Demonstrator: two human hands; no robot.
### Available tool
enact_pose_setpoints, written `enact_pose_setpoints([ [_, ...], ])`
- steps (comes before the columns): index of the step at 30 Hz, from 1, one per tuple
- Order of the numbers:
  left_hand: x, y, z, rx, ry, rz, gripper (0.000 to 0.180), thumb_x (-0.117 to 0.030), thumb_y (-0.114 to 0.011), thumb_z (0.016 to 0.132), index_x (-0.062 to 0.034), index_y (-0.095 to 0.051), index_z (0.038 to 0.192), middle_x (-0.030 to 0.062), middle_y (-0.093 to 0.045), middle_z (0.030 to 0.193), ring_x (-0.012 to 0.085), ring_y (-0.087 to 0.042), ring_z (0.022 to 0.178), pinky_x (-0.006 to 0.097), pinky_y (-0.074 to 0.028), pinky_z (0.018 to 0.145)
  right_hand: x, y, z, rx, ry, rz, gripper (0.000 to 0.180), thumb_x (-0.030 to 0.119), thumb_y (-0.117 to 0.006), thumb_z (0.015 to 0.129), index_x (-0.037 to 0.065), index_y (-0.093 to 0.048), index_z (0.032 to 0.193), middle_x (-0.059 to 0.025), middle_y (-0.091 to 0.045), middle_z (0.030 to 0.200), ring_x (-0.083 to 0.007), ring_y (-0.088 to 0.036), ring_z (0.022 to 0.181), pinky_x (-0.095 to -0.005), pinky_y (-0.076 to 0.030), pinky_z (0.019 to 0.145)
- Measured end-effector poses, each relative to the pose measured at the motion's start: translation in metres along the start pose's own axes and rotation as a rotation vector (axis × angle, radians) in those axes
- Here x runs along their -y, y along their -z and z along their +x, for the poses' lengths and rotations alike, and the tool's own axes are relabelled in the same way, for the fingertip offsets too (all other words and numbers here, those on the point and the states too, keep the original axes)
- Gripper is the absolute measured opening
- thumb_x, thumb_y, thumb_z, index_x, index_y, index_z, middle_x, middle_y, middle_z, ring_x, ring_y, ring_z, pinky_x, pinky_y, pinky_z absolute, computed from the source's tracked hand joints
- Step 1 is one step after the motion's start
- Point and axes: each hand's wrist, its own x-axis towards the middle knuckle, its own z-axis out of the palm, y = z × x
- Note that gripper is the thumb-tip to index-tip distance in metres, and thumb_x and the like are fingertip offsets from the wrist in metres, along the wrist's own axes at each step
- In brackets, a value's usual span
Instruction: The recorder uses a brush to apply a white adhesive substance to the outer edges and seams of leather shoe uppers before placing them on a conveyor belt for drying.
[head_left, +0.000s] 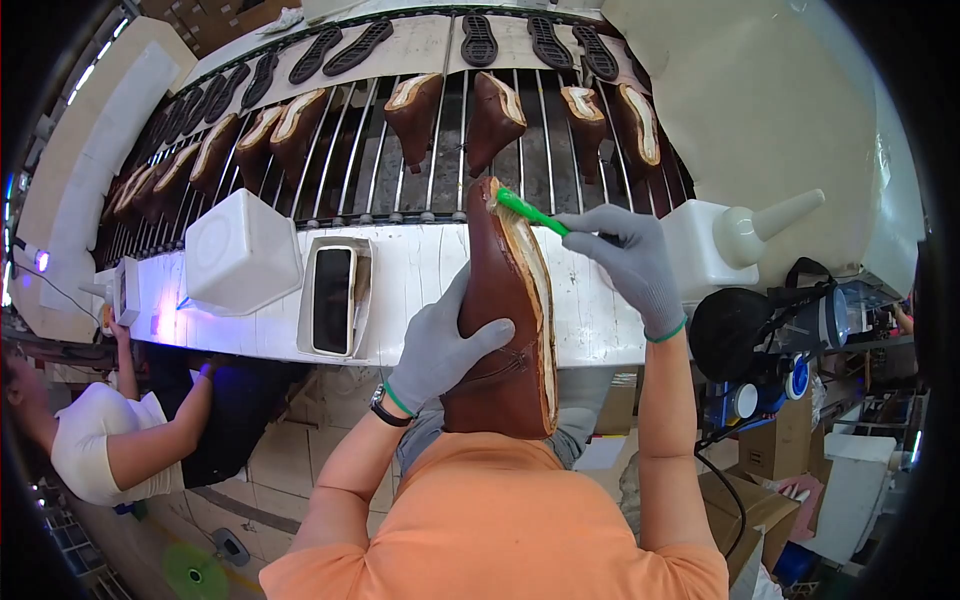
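Head view: the left hand (440, 350), in a grey glove, wraps around the side of a brown boot (505, 320), thumb across the upper and fingers behind it, holding it sole side up over the near edge of the white bench (420, 270) and close to the person's chest. The boot's toe points away toward the rack, and its pale bottom faces right. The right hand (630, 262), also gloved, is closed around the handle of a green brush (532, 213), whose tip lies on the pale bottom near the toe. A dark watch (388, 408) sits on the left wrist. On the bench to the left of the boot, a phone (333, 298) lies in a shallow white tray, and a white tub (240, 252) stands just beside that. To the right of the right hand stands a white bottle (735, 240) with a cone nozzle. Beyond the bench, a rack (450, 150) of metal rods carries a row of brown boots (495, 115), bottoms up, and black soles (480, 38) lie on the pale strip behind them. At the lower left another person (110, 440) in a white top reaches up to the bench.
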Motion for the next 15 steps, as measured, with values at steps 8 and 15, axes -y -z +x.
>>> enact_pose_setpoints([
  [8,0.002,0.008,0.003,0.072,-0.006,0.113,0.091,-0.05,-0.07,0.078,-0.004,-0.033,0.147,0.0183,-0.068,0.111,0.0329,-0.068,0.099,0.038,-0.051,0.088,0.001,0.012,0.02,0.068,-0.023,0.035,0.021,0.002,-0.071,0.079,-0.002,-0.073,0.1,-0.0043,-0.068,0.081,-0.007,-0.057,0.075,-0.0231,-0.045,0.069],
  [15,0.015,0.009,0.007,0.095,-0.018,-0.157,0.085,-0.047,-0.071,0.079,-0.0032,-0.038,0.144,0.0177,-0.064,0.12,0.0265,-0.063,0.11,0.035,-0.046,0.096,0.013,0.029,0.013,0.303,0.012,-0.019,0.021,0.001,-0.073,0.076,-0.002,-0.074,0.097,-0.0068,-0.069,0.082,-0.0098,-0.06,0.075,-0.0244,-0.046,0.069],
])
